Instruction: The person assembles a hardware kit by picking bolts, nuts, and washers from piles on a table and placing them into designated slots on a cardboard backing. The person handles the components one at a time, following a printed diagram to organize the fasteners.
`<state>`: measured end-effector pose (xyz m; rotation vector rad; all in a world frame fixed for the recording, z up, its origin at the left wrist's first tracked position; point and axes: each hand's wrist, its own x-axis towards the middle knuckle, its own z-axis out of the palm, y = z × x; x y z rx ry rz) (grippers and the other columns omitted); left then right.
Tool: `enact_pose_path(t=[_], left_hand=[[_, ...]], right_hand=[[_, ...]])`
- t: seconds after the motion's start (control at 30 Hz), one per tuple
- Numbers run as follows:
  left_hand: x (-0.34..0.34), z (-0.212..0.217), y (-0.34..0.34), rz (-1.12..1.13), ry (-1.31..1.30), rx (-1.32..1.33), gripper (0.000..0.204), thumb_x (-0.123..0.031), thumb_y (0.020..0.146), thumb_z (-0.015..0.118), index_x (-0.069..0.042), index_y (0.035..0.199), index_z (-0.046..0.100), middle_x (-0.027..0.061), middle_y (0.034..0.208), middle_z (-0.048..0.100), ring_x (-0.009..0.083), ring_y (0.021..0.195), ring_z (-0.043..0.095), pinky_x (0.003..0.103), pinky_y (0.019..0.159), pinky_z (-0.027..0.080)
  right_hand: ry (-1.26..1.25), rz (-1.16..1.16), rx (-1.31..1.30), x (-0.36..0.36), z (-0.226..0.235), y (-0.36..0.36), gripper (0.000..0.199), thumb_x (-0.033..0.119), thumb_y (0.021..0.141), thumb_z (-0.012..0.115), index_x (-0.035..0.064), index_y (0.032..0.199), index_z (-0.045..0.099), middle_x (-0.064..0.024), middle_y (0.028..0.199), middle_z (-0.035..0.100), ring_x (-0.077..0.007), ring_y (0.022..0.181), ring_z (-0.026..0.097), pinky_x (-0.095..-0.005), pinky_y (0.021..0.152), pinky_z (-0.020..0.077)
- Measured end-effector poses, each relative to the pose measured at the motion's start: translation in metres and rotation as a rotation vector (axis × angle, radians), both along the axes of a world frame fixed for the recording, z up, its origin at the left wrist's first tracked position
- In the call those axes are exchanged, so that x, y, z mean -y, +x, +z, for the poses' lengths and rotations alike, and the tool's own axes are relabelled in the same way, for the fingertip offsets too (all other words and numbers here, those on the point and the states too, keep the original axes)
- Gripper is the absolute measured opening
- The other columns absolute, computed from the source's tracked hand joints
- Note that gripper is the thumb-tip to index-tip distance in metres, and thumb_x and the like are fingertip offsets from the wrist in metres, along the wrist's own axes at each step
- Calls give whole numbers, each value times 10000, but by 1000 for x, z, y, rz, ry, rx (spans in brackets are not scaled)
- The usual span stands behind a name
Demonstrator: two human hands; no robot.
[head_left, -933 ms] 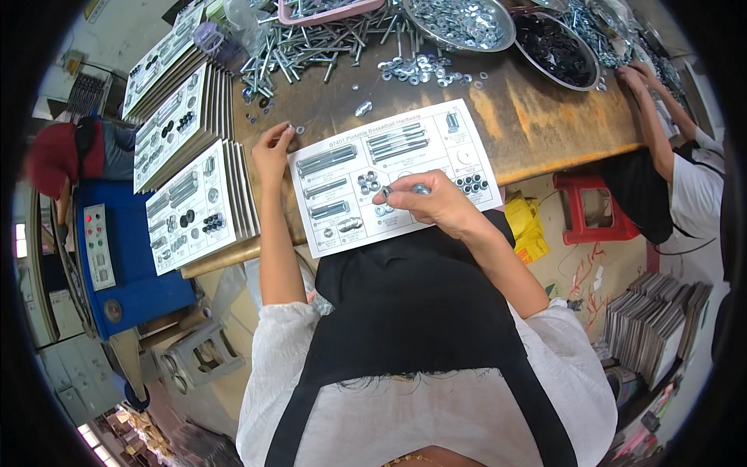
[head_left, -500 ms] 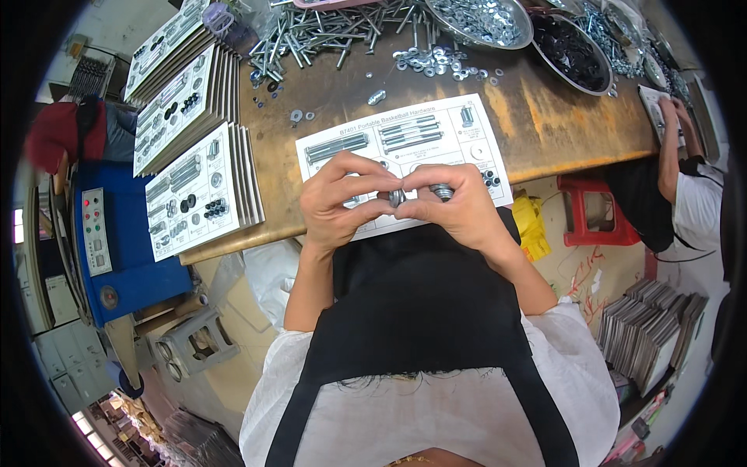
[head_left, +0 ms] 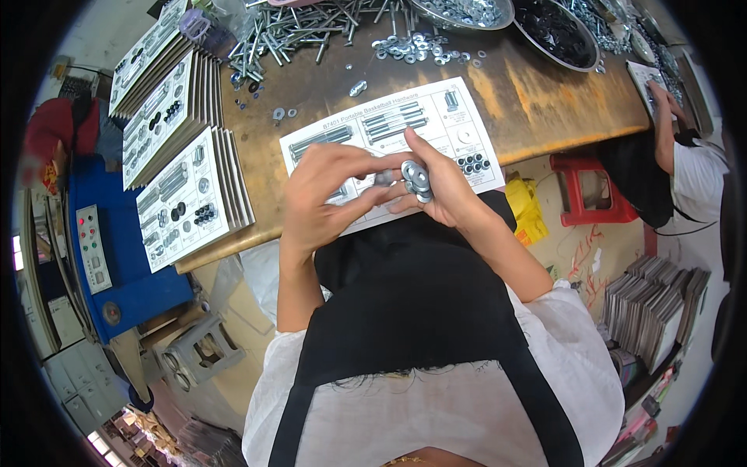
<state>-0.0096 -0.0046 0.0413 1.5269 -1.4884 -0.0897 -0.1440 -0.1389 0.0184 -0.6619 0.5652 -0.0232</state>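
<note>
My right hand (head_left: 445, 189) holds a small stack of silver washers (head_left: 415, 178) between its fingers, raised above a white printed hardware card (head_left: 459, 132) on the wooden table (head_left: 537, 101). My left hand (head_left: 323, 194) meets it from the left, thumb and forefinger pinching a small grey metal piece (head_left: 384, 178) right beside the washers. Bolts, washers and black nuts are laid out on the card's printed outlines.
Stacks of filled hardware cards (head_left: 187, 187) lie on the table's left. Loose long bolts (head_left: 303, 27) and washers (head_left: 412, 48) are strewn at the back, by metal bowls (head_left: 560, 27). Another person (head_left: 685, 156) works at the right. A red stool (head_left: 587, 191) and blue machine (head_left: 109, 257) stand below.
My left hand came off the card's left edge and joined my right hand. Both hands rose off the card, and the right now holds a stack of washers.
</note>
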Motion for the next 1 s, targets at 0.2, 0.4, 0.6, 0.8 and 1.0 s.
enact_pose_path(t=[0.2, 0.4, 0.6, 0.8, 1.0], left_hand=[[23, 2, -10, -182, 306, 277, 319, -129, 732, 744, -95, 1044, 683, 34, 940, 642, 229, 838, 584, 338, 754, 435], [33, 12, -14, -243, 442, 404, 287, -121, 718, 738, -80, 993, 667, 59, 922, 627, 255, 802, 562, 348, 756, 434], [35, 1, 3, -392, 546, -145, 261, -136, 725, 764, -29, 950, 686, 50, 890, 635, 193, 801, 577, 315, 763, 441], [7, -50, 36, -431, 134, -747, 297, -39, 687, 758, 29, 967, 684, 75, 926, 627, 140, 805, 548, 260, 726, 426], [-10, -61, 34, -209, 92, -727, 251, 9, 710, 727, 21, 957, 681, 77, 948, 634, 124, 803, 536, 246, 721, 419]], right_hand=[[-13, -73, 7, -4, -19, 5, 627, 524, 999, 378, -62, 1187, 497, -154, 991, 590, -226, 817, 671, -329, 544, 619], [-27, -58, -11, -2, -35, 5, 649, 563, 993, 342, -21, 1251, 459, -141, 1062, 567, -233, 842, 667, -348, 595, 636], [53, 49, -8, 1, -28, -4, 703, 599, 986, 297, -45, 1191, 493, -171, 1008, 592, -295, 888, 670, -425, 670, 634], [-44, 256, -60, -1, -12, 2, 534, 427, 1001, 440, -62, 975, 652, -38, 687, 514, -133, 596, 539, -227, 474, 440], [-119, 232, 97, -4, -36, 6, 356, 321, 953, 611, -22, 1010, 687, 100, 551, 319, 3, 441, 242, -185, 391, 166]])
